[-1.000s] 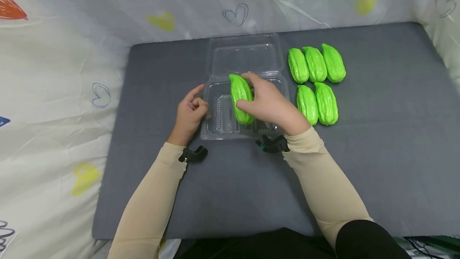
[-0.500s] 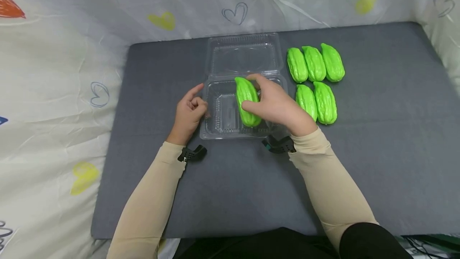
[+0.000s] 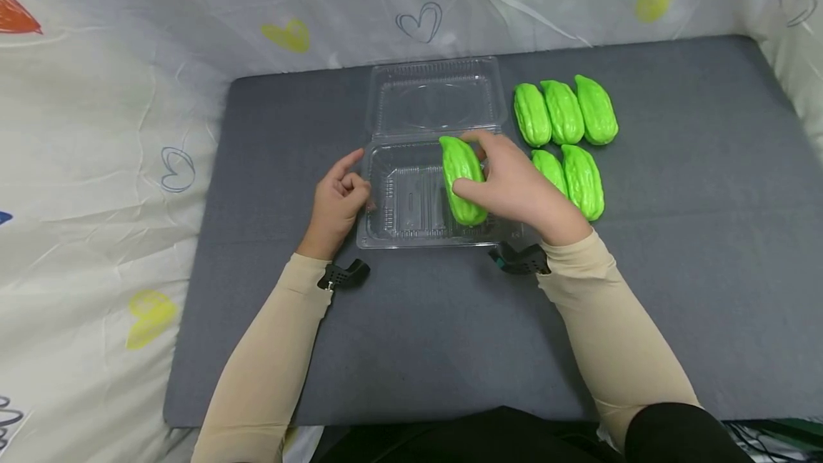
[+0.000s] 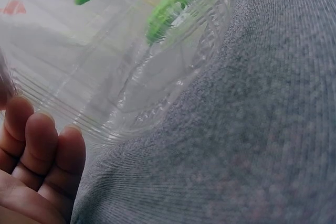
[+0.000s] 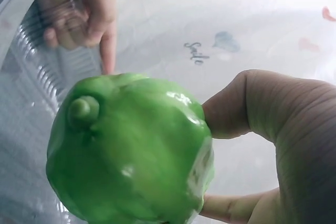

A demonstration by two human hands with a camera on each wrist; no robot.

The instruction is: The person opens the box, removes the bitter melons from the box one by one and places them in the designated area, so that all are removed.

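Note:
A bright green ridged bitter gourd (image 3: 461,177), likely a model, is in my right hand (image 3: 514,181), thumb on its near side and fingers on the far side. It is over the right part of a clear plastic clamshell box (image 3: 401,195), whose lid (image 3: 437,95) lies folded back. In the right wrist view the stem end of the gourd (image 5: 131,150) faces the camera. My left hand (image 3: 337,202) is at the box's left edge, index finger extended and the others loosely bent. The left wrist view has its fingertips (image 4: 42,129) against or near the box wall.
To the right of the box stand three more green gourds (image 3: 566,113) in a back row, and two (image 3: 581,181) in front, one partly behind my right hand. The grey tabletop (image 3: 411,349) meets a patterned white sheet (image 3: 360,6) at the back and left.
My right hand has carried the gourd rightward across the box, from about its middle to its right part. The left hand has stayed at the left edge.

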